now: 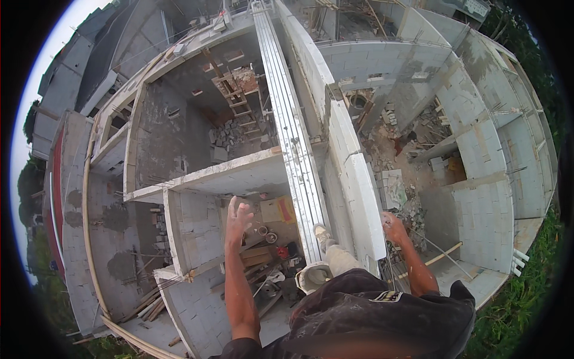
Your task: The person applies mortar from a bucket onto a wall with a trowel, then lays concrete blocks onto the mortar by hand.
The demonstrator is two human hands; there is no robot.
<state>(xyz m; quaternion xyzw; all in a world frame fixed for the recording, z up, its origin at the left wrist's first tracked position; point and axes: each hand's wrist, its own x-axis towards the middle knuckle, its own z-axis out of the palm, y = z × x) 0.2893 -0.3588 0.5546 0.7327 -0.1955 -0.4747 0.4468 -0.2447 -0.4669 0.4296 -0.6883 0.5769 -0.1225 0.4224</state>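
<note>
"Where's the block wall (366, 200)?"
"Just left of the right hand (394, 228), whose fingers curl near its edge; I can't tell whether they grip. The left hand (240, 216) is spread in the air, left of the long plank (292, 146)."
"Textures?"
"Chalky white wall; shiny, ribbed plank; round, crusted bucket (312, 277)."
"Writing?"
"A shirt print (387, 296), too small to read."

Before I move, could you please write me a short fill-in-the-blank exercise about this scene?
1. The left hand is raised and holds ____.
2. The right hand is at the ____ edge of the white wall.
3. The long metal walkway runs along the ____ side of that wall.
4. Beyond the left hand stands a slanted wooden ____ with rungs.

Missing words: nothing; right; left; ladder.
</note>
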